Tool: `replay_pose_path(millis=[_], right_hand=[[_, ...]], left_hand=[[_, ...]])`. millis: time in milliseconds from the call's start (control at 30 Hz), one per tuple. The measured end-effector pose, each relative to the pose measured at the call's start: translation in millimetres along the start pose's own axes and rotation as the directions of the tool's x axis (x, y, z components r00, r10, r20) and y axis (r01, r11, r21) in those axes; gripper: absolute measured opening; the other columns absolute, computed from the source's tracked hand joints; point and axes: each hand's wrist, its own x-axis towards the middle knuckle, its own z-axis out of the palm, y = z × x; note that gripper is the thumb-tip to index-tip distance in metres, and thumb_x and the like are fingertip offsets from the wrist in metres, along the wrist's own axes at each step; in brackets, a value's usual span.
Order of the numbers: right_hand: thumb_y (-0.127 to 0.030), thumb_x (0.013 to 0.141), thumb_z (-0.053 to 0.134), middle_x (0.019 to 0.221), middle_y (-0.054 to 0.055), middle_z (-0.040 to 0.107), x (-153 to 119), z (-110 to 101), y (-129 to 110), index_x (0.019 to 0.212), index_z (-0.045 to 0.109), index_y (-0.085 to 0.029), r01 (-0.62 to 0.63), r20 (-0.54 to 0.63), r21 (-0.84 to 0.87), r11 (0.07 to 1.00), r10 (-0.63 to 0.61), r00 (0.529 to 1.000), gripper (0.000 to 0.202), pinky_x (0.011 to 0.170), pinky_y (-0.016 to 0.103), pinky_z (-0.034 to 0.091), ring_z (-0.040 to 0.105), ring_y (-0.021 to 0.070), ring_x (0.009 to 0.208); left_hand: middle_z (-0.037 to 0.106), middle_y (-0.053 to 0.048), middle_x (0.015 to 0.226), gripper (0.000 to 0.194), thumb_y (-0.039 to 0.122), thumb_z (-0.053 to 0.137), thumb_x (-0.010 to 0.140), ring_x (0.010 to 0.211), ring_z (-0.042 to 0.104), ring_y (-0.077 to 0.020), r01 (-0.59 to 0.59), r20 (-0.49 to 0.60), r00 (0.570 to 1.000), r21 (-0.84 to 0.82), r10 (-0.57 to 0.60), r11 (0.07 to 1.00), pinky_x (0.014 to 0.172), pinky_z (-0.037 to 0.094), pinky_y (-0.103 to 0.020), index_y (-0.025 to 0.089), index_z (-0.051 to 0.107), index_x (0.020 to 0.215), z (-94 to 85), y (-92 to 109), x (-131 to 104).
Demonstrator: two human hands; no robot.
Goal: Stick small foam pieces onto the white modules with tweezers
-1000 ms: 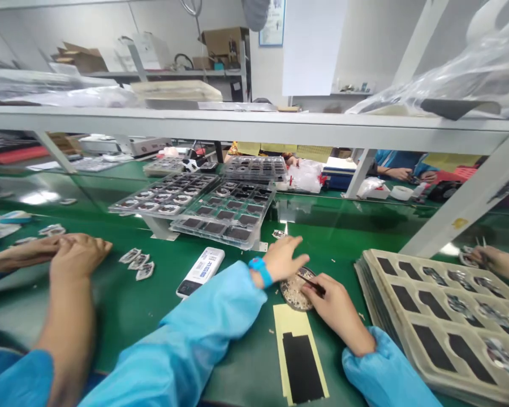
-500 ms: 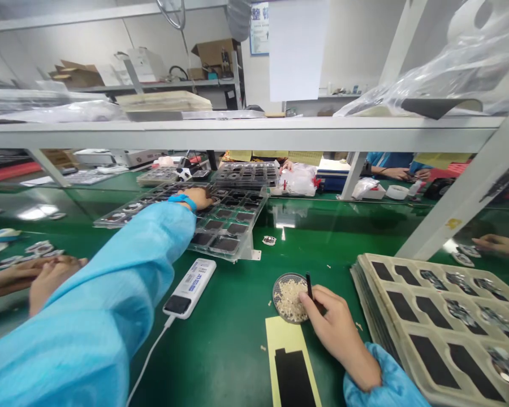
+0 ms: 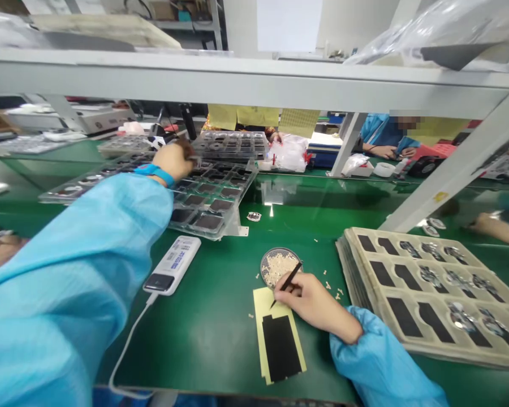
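My left hand (image 3: 175, 161) reaches over the clear compartment tray (image 3: 210, 220) at the back left; its fingertips are blurred, so what they hold, if anything, cannot be made out. My right hand (image 3: 307, 299) is closed on black tweezers (image 3: 292, 277), whose tip points down at the yellow sheet (image 3: 261, 339). A black rectangular piece (image 3: 282, 347) lies on that sheet. Just behind the right hand is a round dish (image 3: 277, 265) full of small beige pieces, with several more scattered on the green table (image 3: 212, 333).
A white power bank (image 3: 173, 264) with a cable lies left of centre. Stacked cream trays (image 3: 407, 336) of parts stand at the right. A shelf beam (image 3: 237, 79) crosses above. Other people's hands show at the far left (image 3: 0, 251), far right (image 3: 498, 229) and back (image 3: 384, 151).
My left hand has lifted off the tray's compartments. The tweezers have tilted and moved from the dish to above the yellow sheet. The view has tipped downward.
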Motion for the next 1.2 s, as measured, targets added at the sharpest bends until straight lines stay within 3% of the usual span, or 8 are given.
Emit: replay_pose_path(millis=[133, 233, 333, 400, 600, 733, 867, 1200], right_hand=[[-0.034, 0.084, 0.07, 0.079, 0.002, 0.068, -2.3, 1.9, 4.7, 0.095, 0.069, -0.017, -0.002, -0.001, -0.095, 0.996, 0.002, 1.0, 0.02, 0.059, 0.023, 0.046, 0.06, 0.0139, 0.068], [-0.037, 0.085, 0.07, 0.077, 0.002, 0.067, -0.9, 2.8, 10.7, 0.094, 0.067, -0.017, 0.015, 0.003, -0.122, 0.992, -0.015, 1.0, 0.023, 0.06, 0.024, 0.046, 0.06, 0.0139, 0.068], [-0.038, 0.085, 0.07, 0.076, 0.002, 0.067, 0.3, 3.6, 13.8, 0.094, 0.067, -0.017, 0.037, 0.025, -0.145, 0.989, -0.033, 0.999, 0.023, 0.061, 0.025, 0.047, 0.06, 0.0142, 0.068], [-0.037, 0.085, 0.07, 0.077, 0.002, 0.067, 0.6, 3.9, 14.0, 0.093, 0.067, -0.017, 0.043, 0.034, -0.15, 0.988, -0.038, 0.999, 0.022, 0.063, 0.026, 0.048, 0.061, 0.0146, 0.068], [-0.033, 0.087, 0.07, 0.082, 0.002, 0.069, -1.6, -2.7, 5.1, 0.09, 0.067, -0.018, 0.082, 0.013, -0.123, 0.989, -0.081, 0.997, 0.016, 0.069, 0.027, 0.05, 0.062, 0.0148, 0.073], [-0.03, 0.089, 0.068, 0.087, 0.003, 0.068, -5.0, -9.9, -2.9, 0.089, 0.065, -0.019, 0.205, -0.15, -0.084, 0.975, -0.216, 0.965, 0.011, 0.074, 0.03, 0.053, 0.065, 0.016, 0.079], [-0.019, 0.088, 0.068, 0.089, 0.002, 0.068, -6.7, -7.5, -1.6, 0.092, 0.064, -0.021, 0.355, -0.267, -0.198, 0.914, -0.399, 0.877, 0.006, 0.078, 0.032, 0.053, 0.065, 0.0165, 0.084], [-0.008, 0.084, 0.069, 0.091, 0.003, 0.07, -1.5, 2.9, 6.7, 0.095, 0.066, -0.021, 0.491, -0.198, -0.286, 0.823, -0.552, 0.81, 0.017, 0.082, 0.037, 0.054, 0.066, 0.0181, 0.089]], left_hand=[[0.066, -0.002, 0.093, 0.044, 0.028, 0.055, 0.089, 0.088, 0.061, -0.0106, -0.118, -0.212, 0.974, -0.194, 0.076, 0.974, 0.09, 0.043, -0.029, -0.004, 0.06, 0.119, -28.6, 65.0, -76.9], [0.07, -0.003, 0.085, 0.021, 0.023, 0.06, 0.086, 0.073, 0.064, -0.0102, -0.093, 0.119, 0.972, -0.598, 0.204, 0.796, 0.071, 0.049, -0.02, 0.007, 0.071, 0.097, -22.5, 111.4, -159.6], [0.071, -0.003, 0.082, 0.016, 0.019, 0.057, 0.085, 0.072, 0.065, -0.014, 0.275, 0.573, 0.765, -0.703, 0.294, 0.656, 0.064, 0.051, -0.022, 0.014, 0.071, 0.092, 20.6, 124.9, -229.4], [0.072, -0.005, 0.084, 0.016, 0.018, 0.057, 0.082, 0.074, 0.067, -0.0167, 0.457, 0.715, 0.641, -0.648, 0.279, 0.609, 0.066, 0.052, -0.024, 0.013, 0.07, 0.09, 56.1, 119.0, -256.4], [0.072, -0.007, 0.084, 0.026, 0.03, 0.06, 0.083, 0.071, 0.065, -0.0177, 0.542, 0.798, 0.548, -0.567, 0.25, 0.621, 0.064, 0.05, -0.025, 0.011, 0.07, 0.097, 97.5, 98.7, -271.5], [0.07, -0.003, 0.081, 0.025, 0.031, 0.057, 0.086, 0.068, 0.062, -0.0145, 0.464, 0.758, 0.616, -0.567, 0.212, 0.681, 0.061, 0.046, -0.022, 0.015, 0.071, 0.099, 91.9, 101.9, -276.1], [0.069, -0.002, 0.081, 0.023, 0.03, 0.062, 0.084, 0.068, 0.061, -0.0134, 0.56, 0.762, 0.625, -0.589, 0.17, 0.582, 0.06, 0.046, -0.021, 0.016, 0.066, 0.101, 93.2, 106.2, -281.9], [0.069, -0.006, 0.081, 0.022, 0.023, 0.061, 0.083, 0.068, 0.063, -0.0134, 0.678, 0.791, 0.6, -0.582, 0.12, 0.448, 0.059, 0.049, -0.021, 0.012, 0.062, 0.102, 93.6, 106.7, -277.0]])
